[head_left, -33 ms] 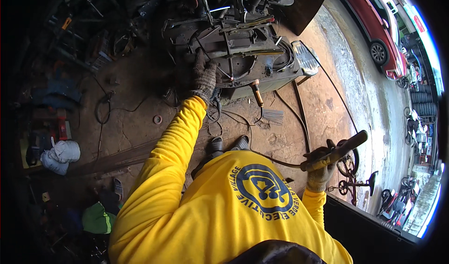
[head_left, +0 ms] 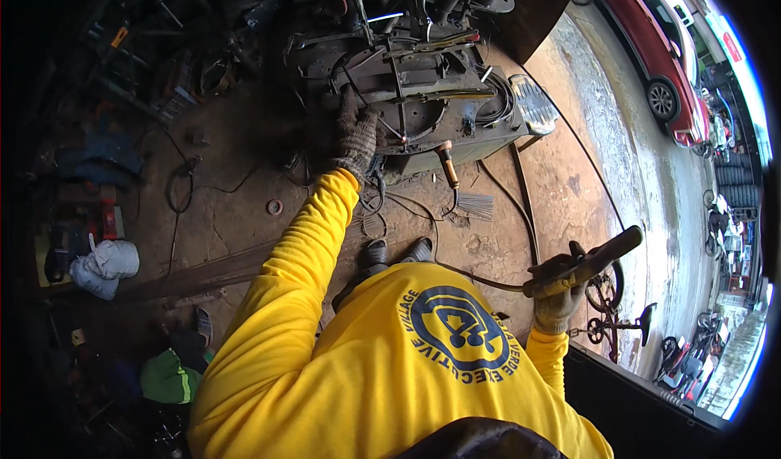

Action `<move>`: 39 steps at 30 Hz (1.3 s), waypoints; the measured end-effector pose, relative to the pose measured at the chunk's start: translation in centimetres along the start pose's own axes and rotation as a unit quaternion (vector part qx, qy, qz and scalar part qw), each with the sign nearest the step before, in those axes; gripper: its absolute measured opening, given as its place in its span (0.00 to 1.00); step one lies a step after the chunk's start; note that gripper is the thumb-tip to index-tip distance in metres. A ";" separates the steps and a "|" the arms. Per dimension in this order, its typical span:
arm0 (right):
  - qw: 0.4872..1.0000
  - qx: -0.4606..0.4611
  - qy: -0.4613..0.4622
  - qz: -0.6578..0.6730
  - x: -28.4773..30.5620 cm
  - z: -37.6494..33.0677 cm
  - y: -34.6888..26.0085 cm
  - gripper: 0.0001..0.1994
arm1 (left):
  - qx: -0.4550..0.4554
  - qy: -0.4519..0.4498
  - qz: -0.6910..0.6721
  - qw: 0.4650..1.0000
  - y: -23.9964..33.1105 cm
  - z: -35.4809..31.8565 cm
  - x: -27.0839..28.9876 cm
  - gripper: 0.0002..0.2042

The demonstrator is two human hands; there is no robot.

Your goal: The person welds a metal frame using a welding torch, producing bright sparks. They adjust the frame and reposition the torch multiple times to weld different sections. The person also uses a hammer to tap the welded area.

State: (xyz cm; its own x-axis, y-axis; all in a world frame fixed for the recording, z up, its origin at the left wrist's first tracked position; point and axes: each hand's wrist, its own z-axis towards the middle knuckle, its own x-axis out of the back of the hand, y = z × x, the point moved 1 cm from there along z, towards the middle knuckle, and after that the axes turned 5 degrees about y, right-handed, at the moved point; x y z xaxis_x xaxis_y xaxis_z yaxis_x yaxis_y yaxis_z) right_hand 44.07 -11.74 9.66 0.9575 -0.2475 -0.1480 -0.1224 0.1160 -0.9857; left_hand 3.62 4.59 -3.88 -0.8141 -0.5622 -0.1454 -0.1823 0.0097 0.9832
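My left hand (head_left: 355, 137), in a dark knitted glove, reaches to the cluttered metal workbench (head_left: 439, 158). Its fingers are closed at a thin dark metal bar (head_left: 382, 115), part of a framework lying on the bench; their tips are partly hidden. A small reddish glowing spot shows near the bar's lower end. Out to the right, my gloved right hand (head_left: 560, 300) is wrapped round a long dark tool (head_left: 606, 254) with a yellowish section. A cable (head_left: 488, 281) meets the tool's near end. The tool is held tilted, apart from the bench, and its exact kind is unclear.
A wooden-handled tool (head_left: 447, 164) hangs at the bench's front edge. Thin rods (head_left: 474, 205) and cables lie on the floor between bench and feet. A bicycle (head_left: 610, 321) stands beyond my right hand; a red car (head_left: 655, 48) is farther right. A white bundle (head_left: 110, 265) lies left.
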 end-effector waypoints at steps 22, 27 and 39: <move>0.955 0.010 -0.294 -0.026 -8.5 14.7 0.8 0.36 | 0.114 0.115 -0.124 0.979 2.8 -0.6 -1.2 0.20; 0.961 -0.032 -0.273 -0.014 -11.0 14.4 -0.1 0.40 | 0.226 0.124 -0.234 0.938 2.1 2.1 0.5 0.08; 0.973 -0.081 -0.179 -0.120 -18.4 11.5 -1.3 0.41 | 0.181 0.069 -0.083 0.978 5.2 5.6 1.5 0.18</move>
State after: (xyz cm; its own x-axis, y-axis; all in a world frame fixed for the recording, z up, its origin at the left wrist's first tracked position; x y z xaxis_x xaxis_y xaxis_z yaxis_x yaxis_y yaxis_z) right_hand 29.61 3.73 14.61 0.9897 0.1055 0.0969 0.1041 -0.0641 -0.9925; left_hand -1.63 8.46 0.35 -0.6792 -0.6868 -0.2587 -0.5092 0.1871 0.8401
